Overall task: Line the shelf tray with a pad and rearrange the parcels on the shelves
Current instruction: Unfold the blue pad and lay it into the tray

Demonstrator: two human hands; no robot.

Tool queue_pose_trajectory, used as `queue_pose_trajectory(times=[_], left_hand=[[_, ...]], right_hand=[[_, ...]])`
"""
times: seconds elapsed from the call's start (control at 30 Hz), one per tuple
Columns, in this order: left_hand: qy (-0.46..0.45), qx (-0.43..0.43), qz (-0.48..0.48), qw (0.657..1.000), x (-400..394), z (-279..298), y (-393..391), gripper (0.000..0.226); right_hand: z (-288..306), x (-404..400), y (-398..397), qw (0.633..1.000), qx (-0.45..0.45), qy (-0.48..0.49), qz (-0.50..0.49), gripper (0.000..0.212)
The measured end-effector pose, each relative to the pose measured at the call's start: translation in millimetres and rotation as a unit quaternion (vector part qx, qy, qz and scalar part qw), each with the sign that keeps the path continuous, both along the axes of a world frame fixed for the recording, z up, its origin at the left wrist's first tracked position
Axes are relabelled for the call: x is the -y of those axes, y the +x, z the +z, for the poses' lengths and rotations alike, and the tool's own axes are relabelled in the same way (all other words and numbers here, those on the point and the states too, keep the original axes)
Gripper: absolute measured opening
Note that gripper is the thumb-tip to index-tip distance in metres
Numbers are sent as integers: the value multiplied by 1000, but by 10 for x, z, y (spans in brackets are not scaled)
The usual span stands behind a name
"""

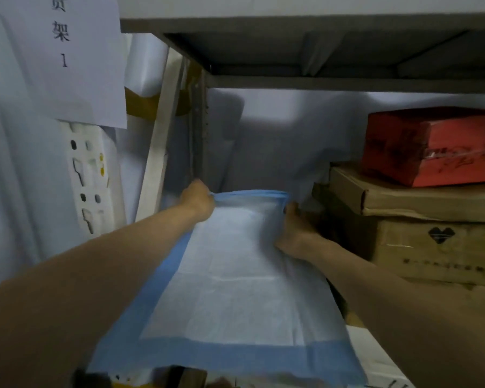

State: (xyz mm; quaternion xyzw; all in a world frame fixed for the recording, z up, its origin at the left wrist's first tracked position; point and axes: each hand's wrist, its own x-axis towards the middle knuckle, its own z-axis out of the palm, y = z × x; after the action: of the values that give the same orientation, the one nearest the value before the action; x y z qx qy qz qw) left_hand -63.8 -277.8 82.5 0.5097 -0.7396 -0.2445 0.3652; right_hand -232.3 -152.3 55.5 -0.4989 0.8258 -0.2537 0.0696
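Note:
A blue-edged pad with a pale quilted middle lies spread along the shelf, reaching from the near edge to the back. My left hand pinches its far left corner near the shelf's back. My right hand grips the far right corner, where the blue edge curls up. Both arms stretch deep into the shelf. To the right stands a stack of parcels: a red box on top of a flat brown carton, on a larger brown carton.
The grey shelf board above hangs low over my arms. A metal upright stands at the back left. White sheeting covers the back wall. A paper label and a white moulded panel are on the left.

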Motion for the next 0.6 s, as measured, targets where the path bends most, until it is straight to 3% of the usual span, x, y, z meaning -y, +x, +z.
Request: queue_pose_trajectory(times=[0.2,0.33,0.47,0.53,0.6], left_hand=[[29,1,-8,1000,421,-156,-240,32],[40,15,-52,998,422,-228,-418,76],[44,140,-38,988,409,-328,-416,106],[38,258,-18,965,358,-309,-368,99],[47,343,-19,938,252,-267,-319,89]], right_hand=[[-123,348,-152,998,-56,20,-26,68],[-174,511,-173,997,-50,54,-36,79],[-169,528,-137,991,-77,111,-22,101],[-127,474,-89,988,-123,98,-14,90],[-79,364,-16,981,-176,88,3,65]])
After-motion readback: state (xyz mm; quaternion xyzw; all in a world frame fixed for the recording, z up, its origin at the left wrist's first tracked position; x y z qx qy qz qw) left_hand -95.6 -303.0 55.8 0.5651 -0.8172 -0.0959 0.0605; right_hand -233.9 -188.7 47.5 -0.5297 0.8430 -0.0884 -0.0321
